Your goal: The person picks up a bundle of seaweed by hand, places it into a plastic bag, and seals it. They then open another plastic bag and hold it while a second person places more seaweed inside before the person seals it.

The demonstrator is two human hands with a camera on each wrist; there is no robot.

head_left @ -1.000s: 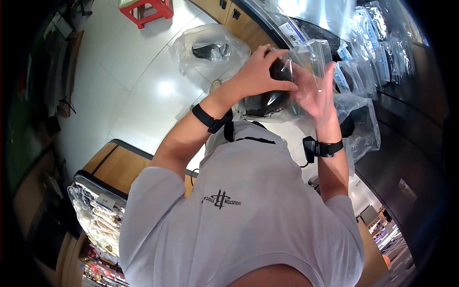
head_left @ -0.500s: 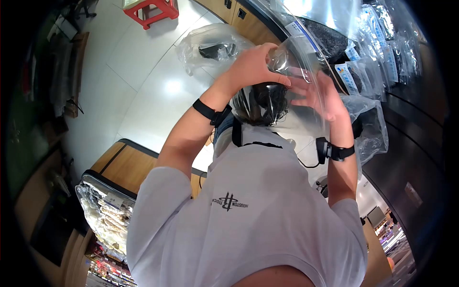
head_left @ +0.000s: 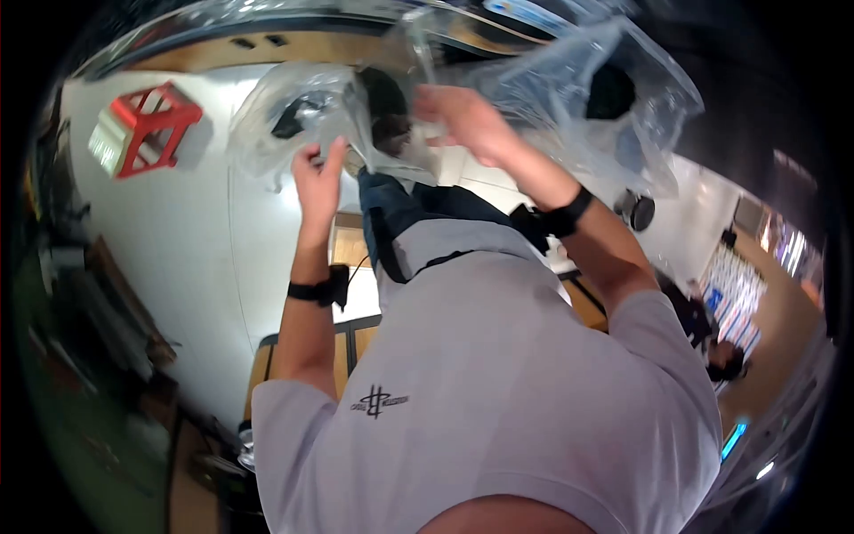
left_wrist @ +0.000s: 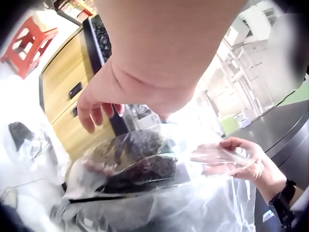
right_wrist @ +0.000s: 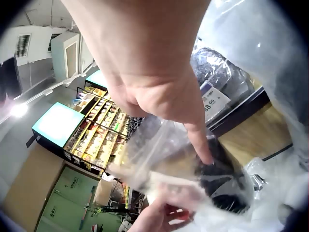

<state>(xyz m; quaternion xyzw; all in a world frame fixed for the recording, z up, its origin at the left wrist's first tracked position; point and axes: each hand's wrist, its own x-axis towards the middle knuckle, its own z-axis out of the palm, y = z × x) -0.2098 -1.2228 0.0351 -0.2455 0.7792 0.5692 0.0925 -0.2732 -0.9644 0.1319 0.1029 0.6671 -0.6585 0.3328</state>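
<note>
A clear plastic bag [head_left: 382, 98] with dark, lumpy contents [left_wrist: 145, 169] hangs in front of my body, between the two hands. My right hand [head_left: 471, 123] holds it at its upper end; in the left wrist view the thumb and fingers [left_wrist: 236, 162] lie about the clear plastic. One finger [right_wrist: 199, 142] of that hand stretches along the bag in the right wrist view. My left hand [head_left: 318, 182] is raised on the other side, thumb up and fingers loosely bent, with nothing in it. Its fingers [left_wrist: 89, 113] hang over the bag in the left wrist view.
A translucent plastic bag [head_left: 294, 116] with something dark inside is at the left, another big one [head_left: 614, 107] at the right. A red stool [head_left: 151, 129] stands on the pale floor. Wooden cabinets [left_wrist: 67, 92] with a dark edge run along the display, where a price card [right_wrist: 215, 102] shows.
My left hand has let go of the bag and moved left. The right hand has moved left with the bag. The head view has turned, so the stool now sits lower and further left.
</note>
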